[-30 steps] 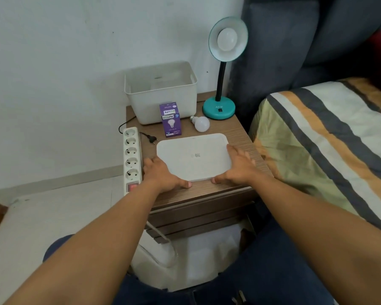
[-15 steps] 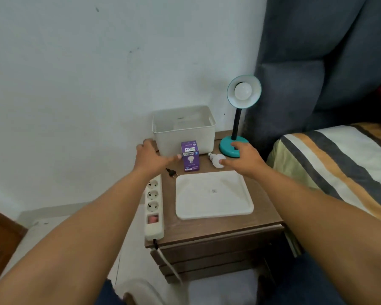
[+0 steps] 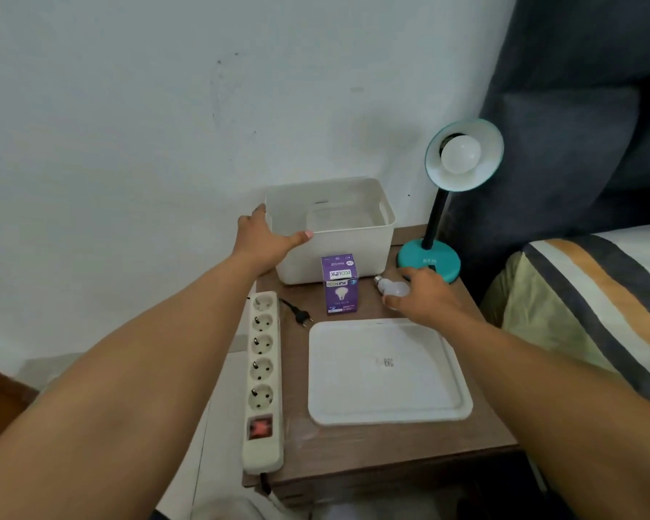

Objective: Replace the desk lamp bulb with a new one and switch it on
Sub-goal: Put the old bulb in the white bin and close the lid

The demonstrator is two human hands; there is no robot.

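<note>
A teal desk lamp [image 3: 428, 258] stands at the back right of the bedside table, with a white bulb [image 3: 460, 153] in its shade. A loose white bulb [image 3: 391, 287] lies on the table in front of the lamp base. My right hand [image 3: 424, 294] is curled over this bulb, thumb and fingers around it. A purple bulb box [image 3: 340, 284] stands upright just left of it. My left hand [image 3: 265, 238] grips the front left corner of the white bin [image 3: 353, 242]. The lamp's black plug [image 3: 301, 317] lies unplugged beside the power strip [image 3: 263, 369].
A white lid [image 3: 387, 373] lies flat on the wooden table [image 3: 372, 456] in front. The power strip runs along the table's left edge, its red switch nearest me. A bed with a striped cover [image 3: 597, 294] is on the right, a dark headboard [image 3: 578, 125] behind it.
My left hand moved from above the table onto the bin's corner. My right hand drew back from the lamp base and closed over the loose bulb. The camera moved closer.
</note>
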